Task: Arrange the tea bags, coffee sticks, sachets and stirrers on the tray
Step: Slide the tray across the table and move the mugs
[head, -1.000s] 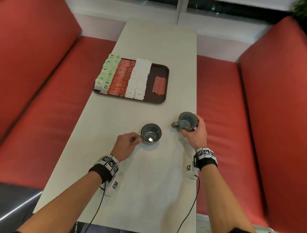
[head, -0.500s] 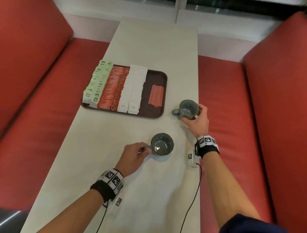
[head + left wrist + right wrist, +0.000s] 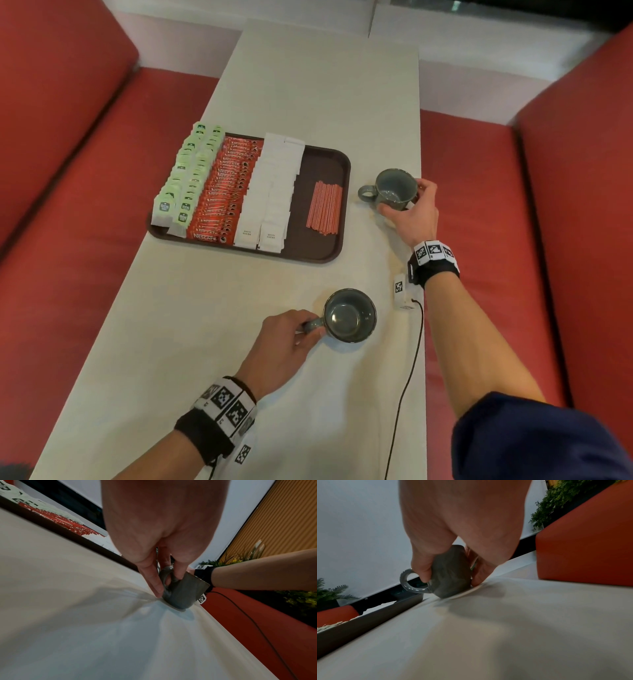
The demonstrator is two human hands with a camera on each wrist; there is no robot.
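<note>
A dark brown tray point(image 3: 325, 161) lies on the pale table. It carries rows of green tea bags point(image 3: 186, 178), red coffee sticks point(image 3: 226, 192), white sugar sachets point(image 3: 270, 192) and a bundle of red stirrers point(image 3: 325, 207). My left hand point(image 3: 287, 339) pinches the handle of a grey mug point(image 3: 349, 320) standing on the table near me, also the mug point(image 3: 181, 592) in the left wrist view. My right hand point(image 3: 411, 212) grips the body of a second grey mug point(image 3: 394, 188) just right of the tray; that mug point(image 3: 450, 572) is tilted, handle pointing left.
Red bench seats point(image 3: 513, 205) run along both sides of the narrow table point(image 3: 308, 68). The right mug sits close to the table's right edge. A black cable point(image 3: 407, 370) and a small white tag point(image 3: 400, 291) lie by my right forearm.
My right hand has carried its mug away from me, up beside the tray's right edge. The left hand stays on the other mug's handle, which has shifted little. The head view moved closer.
</note>
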